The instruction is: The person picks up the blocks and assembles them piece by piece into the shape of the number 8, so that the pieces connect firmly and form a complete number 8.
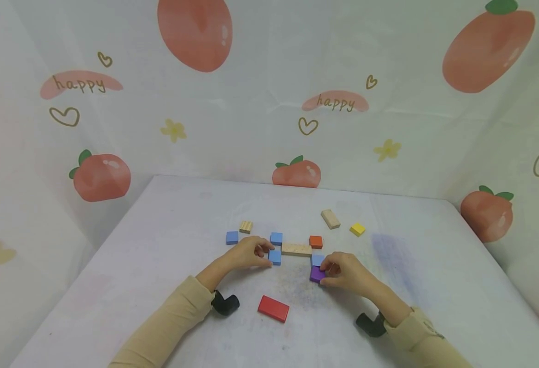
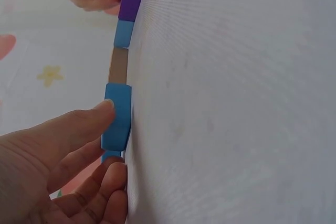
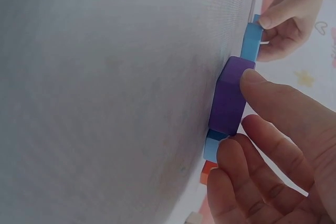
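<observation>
My left hand point(image 1: 250, 252) pinches a blue block point(image 1: 275, 257) at its left side, the thumb on its near face in the left wrist view. Another blue block point(image 1: 276, 238) lies just behind it. A long plain wooden block point(image 1: 296, 249) runs from there to the right, with an orange-red block point(image 1: 316, 242) behind its right end. In front of that end is a light blue block point(image 1: 317, 260). Touching its near side is a purple block point(image 1: 317, 274), which my right hand point(image 1: 349, 273) grips between thumb and fingers. All these blocks lie flat on the table.
A red rectangular block point(image 1: 273, 308) lies nearer me, between the forearms. Further off on the left are a blue block point(image 1: 232, 237) and a striped wooden block point(image 1: 246, 227). At the back right lie a plain wooden block point(image 1: 330, 219) and a yellow block point(image 1: 357, 229).
</observation>
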Motion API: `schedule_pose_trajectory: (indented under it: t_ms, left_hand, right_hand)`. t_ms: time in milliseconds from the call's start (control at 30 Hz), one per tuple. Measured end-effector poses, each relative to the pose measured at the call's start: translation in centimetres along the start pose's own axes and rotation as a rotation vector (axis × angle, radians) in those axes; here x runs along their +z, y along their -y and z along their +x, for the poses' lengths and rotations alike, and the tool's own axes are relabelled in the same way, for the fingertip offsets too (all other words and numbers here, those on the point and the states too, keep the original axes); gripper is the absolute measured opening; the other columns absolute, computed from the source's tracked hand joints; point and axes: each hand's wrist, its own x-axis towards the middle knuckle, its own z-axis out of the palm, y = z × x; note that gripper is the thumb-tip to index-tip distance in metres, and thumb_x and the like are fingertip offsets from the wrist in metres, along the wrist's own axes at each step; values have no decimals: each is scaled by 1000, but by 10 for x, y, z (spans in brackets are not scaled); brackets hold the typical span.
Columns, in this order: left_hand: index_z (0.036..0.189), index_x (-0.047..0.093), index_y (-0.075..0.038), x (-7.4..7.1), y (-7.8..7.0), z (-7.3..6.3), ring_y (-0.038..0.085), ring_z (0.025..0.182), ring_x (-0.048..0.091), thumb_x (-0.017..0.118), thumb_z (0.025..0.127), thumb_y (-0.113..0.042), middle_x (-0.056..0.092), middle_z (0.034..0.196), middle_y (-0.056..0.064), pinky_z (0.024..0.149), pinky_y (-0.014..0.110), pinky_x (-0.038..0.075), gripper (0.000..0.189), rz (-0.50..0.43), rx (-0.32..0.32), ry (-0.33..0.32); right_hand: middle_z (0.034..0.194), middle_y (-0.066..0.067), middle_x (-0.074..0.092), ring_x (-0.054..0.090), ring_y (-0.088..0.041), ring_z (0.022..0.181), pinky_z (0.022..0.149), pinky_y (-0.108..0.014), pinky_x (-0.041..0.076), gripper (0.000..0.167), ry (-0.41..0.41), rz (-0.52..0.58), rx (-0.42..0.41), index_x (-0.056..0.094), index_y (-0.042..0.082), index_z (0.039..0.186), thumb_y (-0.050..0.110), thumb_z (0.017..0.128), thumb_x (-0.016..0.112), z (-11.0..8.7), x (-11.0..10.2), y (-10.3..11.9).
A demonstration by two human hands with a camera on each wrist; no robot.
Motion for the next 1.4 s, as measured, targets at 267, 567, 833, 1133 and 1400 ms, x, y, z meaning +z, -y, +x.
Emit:
schedule_pose_trajectory:
  t_ms: [267,567,833,1133,1400]
  left_hand:
    - [112,63,-4,-5,0,-2,12,84,56,74,79,-15,63,100,8,75,23,49,37,-30,-4,9]
    - [116,61,-2,-25,5,-10,19,93,61,70,82,-18,62,106,14,85,33,51,38,-56,29,-43]
    - [117,61,-1,-50,17,-19,23,95,60,69,83,-16,64,110,16,85,35,51,38,-71,6,-177]
    - [117,60,1,-68,36,-30,31,100,59,67,85,-16,62,114,21,87,41,49,37,-48,-43,-275]
    - [113,62,-1,-69,48,-37,27,92,62,69,83,-27,61,106,20,80,36,51,41,-65,-49,-253]
  right_hand:
    - [85,0,65,56,-7,74,65,-18,47,21,8,7,7,66,6,89,15,74,77,0,0,0]
    - [86,-1,65,56,-8,74,65,-18,47,21,4,23,10,66,6,89,15,75,77,-2,-2,1]
    - [86,-1,66,56,-7,75,66,-18,47,19,7,29,12,66,5,89,14,76,76,-3,-3,2]
    - [86,-1,66,56,-7,74,65,-17,47,19,16,16,18,66,6,89,14,75,76,-1,-2,2]
    - [87,-3,67,56,-7,74,64,-17,47,20,19,35,45,67,5,89,14,75,76,-1,-3,5]
